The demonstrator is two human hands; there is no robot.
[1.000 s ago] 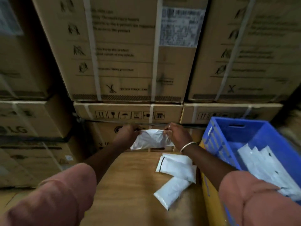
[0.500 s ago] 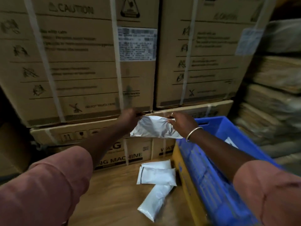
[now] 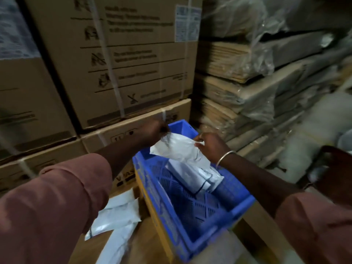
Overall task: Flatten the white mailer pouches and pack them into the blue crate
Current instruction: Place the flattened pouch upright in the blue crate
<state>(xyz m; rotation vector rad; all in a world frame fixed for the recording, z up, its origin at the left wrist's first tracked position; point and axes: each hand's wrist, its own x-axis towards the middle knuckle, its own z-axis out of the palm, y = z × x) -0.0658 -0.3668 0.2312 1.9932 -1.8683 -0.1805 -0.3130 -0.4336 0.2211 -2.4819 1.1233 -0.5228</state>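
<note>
White mailer pouch (image 3: 176,147) — thin, glossy plastic, creased and slack — hangs at the centre of the frame over the far end of the blue crate (image 3: 192,233), stretched between two hands. Largest in view are the cardboard cartons (image 3: 122,60) filling the upper left, matte brown, banded with pale straps and printed with handling symbols; at upper right lie flat cardboard stacks (image 3: 238,60) under crinkled clear film. The crate, rigid moulded plastic with a lattice floor and slotted walls, sits at lower centre and holds several flattened pouches (image 3: 198,176) leaning against its right wall. More loose pouches (image 3: 118,214), smooth and pillowy, lie on the wooden surface (image 3: 144,242) at lower left, beside the crate. The left hand (image 3: 152,130) pinches the pouch's upper left corner; the right hand (image 3: 211,147), a metal bangle (image 3: 224,158) at its wrist, grips the right edge.
</note>
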